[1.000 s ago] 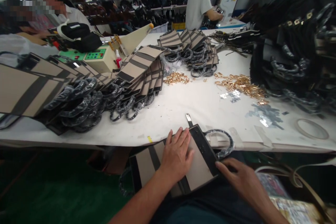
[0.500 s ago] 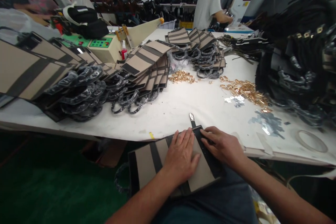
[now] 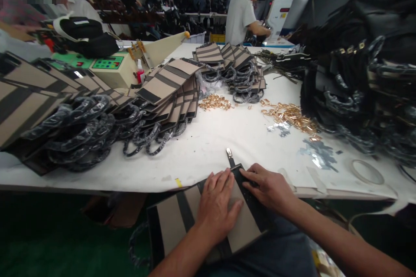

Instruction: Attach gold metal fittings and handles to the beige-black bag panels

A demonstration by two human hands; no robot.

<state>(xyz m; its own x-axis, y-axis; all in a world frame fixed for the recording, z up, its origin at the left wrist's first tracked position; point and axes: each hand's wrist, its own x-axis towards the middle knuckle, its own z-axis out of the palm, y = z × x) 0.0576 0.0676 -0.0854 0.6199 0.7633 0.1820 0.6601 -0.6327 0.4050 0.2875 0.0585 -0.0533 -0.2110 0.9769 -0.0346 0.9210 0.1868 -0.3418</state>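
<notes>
A beige panel with black bands [image 3: 169, 221] rests across my lap and against the table's front edge. A wrapped handle [image 3: 138, 244] hangs at its left side, and a strap with a shiny metal tip [image 3: 229, 154] sticks out at its top corner. My left hand [image 3: 217, 203] lies flat on the panel, fingers stretched out. On the black band at the panel's right end [image 3: 248, 194] rests my right hand [image 3: 268, 186], its thumb and fingers bent against the surface; whether anything small is under them is hidden.
Stacked panels with wrapped handles [image 3: 172, 78] stand at the left on the white table [image 3: 208, 143]. Gold metal pieces [image 3: 292, 117] lie in heaps, with a tape roll [image 3: 367, 172] at the right. Black bags [image 3: 341, 78] are piled behind. A person [image 3: 238, 17] works at the back.
The camera view has shifted, so the table items appear further left and slightly lower. Both hands stay on the panel in nearly the same places.
</notes>
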